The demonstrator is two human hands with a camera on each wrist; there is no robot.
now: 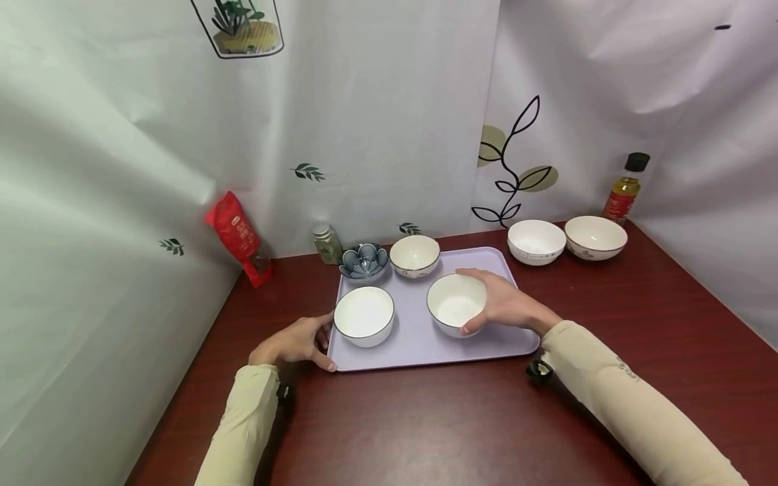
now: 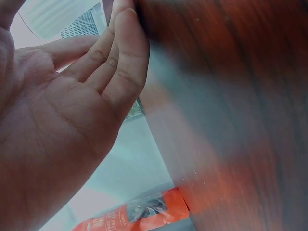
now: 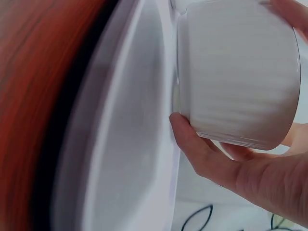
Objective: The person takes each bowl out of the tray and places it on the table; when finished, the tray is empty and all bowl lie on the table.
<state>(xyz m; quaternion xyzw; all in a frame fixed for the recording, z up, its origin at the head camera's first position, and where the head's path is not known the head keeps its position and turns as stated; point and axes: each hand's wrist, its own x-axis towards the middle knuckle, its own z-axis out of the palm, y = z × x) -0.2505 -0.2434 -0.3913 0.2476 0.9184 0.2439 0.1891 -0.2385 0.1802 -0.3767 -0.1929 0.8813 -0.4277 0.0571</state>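
My right hand (image 1: pixel 503 301) grips a white bowl with a thin dark rim (image 1: pixel 452 305), fingers along its far side and thumb at the near side. In the right wrist view this bowl (image 3: pixel 240 72) stands upright close over the pale lilac tray (image 1: pixel 413 347). My left hand (image 1: pixel 300 341) is at the tray's front left corner, thumb and fingers spread and relaxed along the edge. Right beside its fingers, a second white bowl with a dark rim (image 1: pixel 365 316) sits on the tray. Behind these are a blue petal-shaped bowl (image 1: pixel 363 263) and a small patterned bowl (image 1: pixel 415 256).
Two more bowls, a white one (image 1: pixel 536 241) and a cream one (image 1: pixel 595 237), stand right of the tray. An oil bottle (image 1: pixel 623 192) is in the back right corner. A spice jar (image 1: pixel 327 244) and a red packet (image 1: pixel 240 236) stand along the back left wall.
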